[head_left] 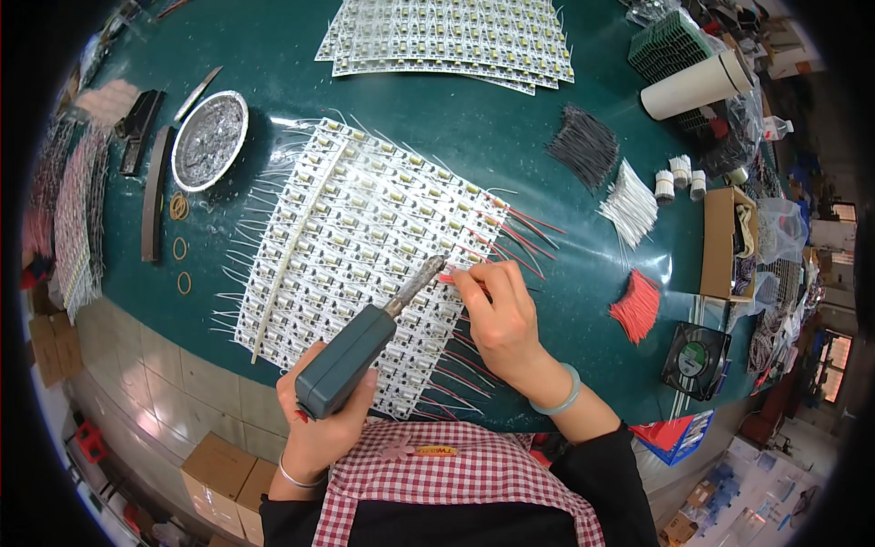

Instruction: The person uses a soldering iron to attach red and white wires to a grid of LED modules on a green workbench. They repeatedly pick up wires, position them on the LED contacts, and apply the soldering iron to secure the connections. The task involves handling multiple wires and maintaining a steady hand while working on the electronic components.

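The left hand [326,439] is closed around the handle of a dark grey-green soldering iron [344,363], and the right hand [504,319] grasps a short red wire [447,279] between the thumb and the finger. Under and ahead of both hands lies the white panel of small circuit boards [351,242], flat on the bench [273,41]; most of it extends forward and to the left of the right hand, whose fingertips are near its right border. The important relation, in my judgement, is between the metal tip of the iron and the pinched end of the wire. The iron has its long axis running obliquely, from the left hand forward and to the right, so that its tip arrives just beside the fingertips of the right hand. Whether the tip touches the wire or the board, I cannot tell. The right hand is therefore the nearer one to this place, while the left hand is farther behind and reaches it only through the length of the tool. To the right of the right hand, well apart from it, rests a bundle of red wires [635,307], with a bundle of white wires [629,204] farther forward.
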`<action>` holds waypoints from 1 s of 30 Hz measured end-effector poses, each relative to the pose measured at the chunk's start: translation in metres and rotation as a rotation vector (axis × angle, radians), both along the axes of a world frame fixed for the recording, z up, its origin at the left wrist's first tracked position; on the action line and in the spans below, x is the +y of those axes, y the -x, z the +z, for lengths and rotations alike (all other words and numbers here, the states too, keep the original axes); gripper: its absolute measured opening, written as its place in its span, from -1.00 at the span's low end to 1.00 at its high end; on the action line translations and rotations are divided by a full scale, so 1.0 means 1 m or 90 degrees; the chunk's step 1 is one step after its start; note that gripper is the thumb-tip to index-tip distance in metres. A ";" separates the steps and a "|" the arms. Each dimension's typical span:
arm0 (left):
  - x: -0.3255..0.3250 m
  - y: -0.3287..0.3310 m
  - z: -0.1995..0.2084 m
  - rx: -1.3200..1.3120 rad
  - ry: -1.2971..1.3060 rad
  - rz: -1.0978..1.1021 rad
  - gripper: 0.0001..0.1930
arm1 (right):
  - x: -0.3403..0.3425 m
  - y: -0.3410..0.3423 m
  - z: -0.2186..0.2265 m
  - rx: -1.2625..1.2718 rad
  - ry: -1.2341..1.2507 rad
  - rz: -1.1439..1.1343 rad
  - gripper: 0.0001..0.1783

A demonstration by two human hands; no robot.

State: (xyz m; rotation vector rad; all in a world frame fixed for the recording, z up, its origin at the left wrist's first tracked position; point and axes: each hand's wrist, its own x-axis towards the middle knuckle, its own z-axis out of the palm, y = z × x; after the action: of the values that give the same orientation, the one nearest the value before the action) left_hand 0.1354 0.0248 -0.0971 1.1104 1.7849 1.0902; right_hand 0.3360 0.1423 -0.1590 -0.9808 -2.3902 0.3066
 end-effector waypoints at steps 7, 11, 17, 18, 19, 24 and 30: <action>-0.002 0.000 -0.002 -0.012 -0.035 -0.001 -0.80 | 0.001 -0.001 0.000 0.009 0.006 -0.003 -0.62; -0.009 0.002 -0.005 -0.023 -0.009 0.018 -0.78 | -0.004 -0.002 0.012 0.043 -0.015 0.000 -0.62; -0.015 0.002 -0.006 -0.041 -0.023 0.042 -0.77 | -0.014 -0.002 0.004 0.076 -0.005 0.022 -0.60; -0.016 0.003 -0.006 -0.040 -0.020 0.039 -0.77 | -0.015 -0.001 0.002 0.076 -0.001 0.024 -0.59; -0.017 0.003 -0.006 -0.038 -0.016 0.036 -0.77 | -0.015 0.000 0.001 0.076 0.002 0.026 -0.59; -0.021 0.003 -0.006 -0.007 -0.018 0.006 -0.79 | -0.017 0.001 0.000 0.047 0.007 0.013 -0.59; -0.022 0.001 -0.006 -0.062 0.013 0.018 -0.80 | -0.019 0.001 0.000 0.021 0.007 0.005 -0.59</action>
State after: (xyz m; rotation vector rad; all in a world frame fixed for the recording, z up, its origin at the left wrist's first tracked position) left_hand 0.1341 0.0026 -0.1029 1.0050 1.7359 1.1220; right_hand 0.3349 0.1236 -0.1590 -0.9647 -2.3659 0.3357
